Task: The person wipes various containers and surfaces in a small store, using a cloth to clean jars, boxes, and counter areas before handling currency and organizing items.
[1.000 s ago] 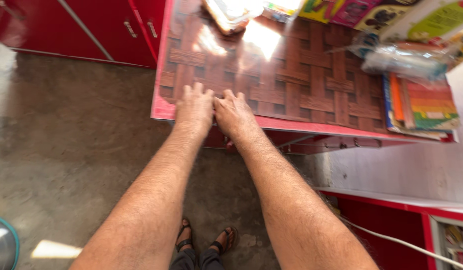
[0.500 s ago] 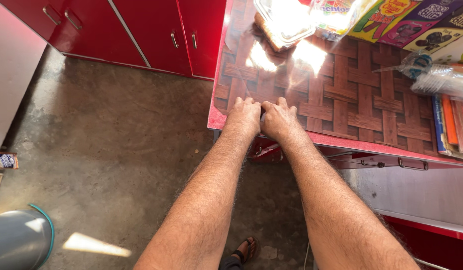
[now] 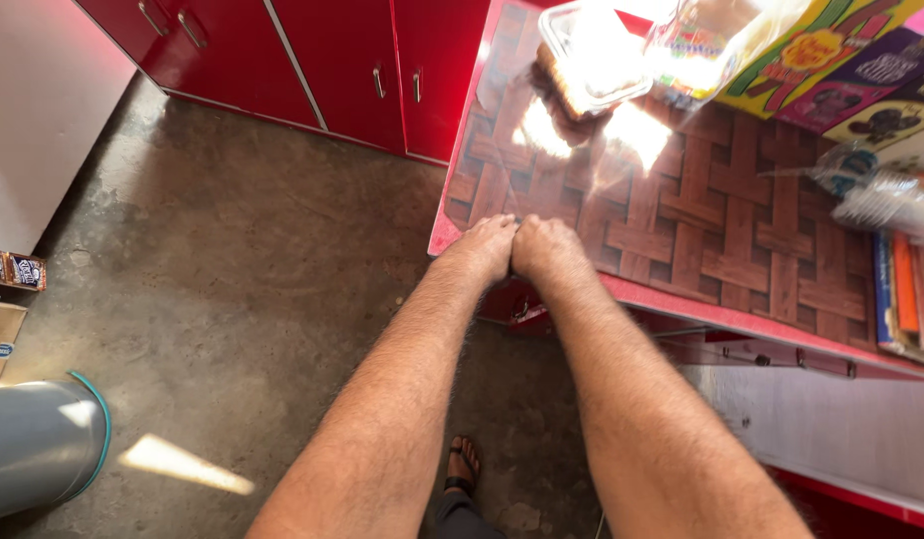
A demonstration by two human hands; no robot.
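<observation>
At near-left table corner, left hand [image 3: 482, 250] and right hand [image 3: 545, 248] are pressed flat, touching, nothing gripped — clear plastic container [image 3: 592, 55] lies far, slightly right, right hand nearer.

Glossy glass-smooth counter top [image 3: 701, 230] over woven wood pattern; rough matt concrete floor [image 3: 242, 289]; shiny red cabinets [image 3: 332, 60]
</observation>
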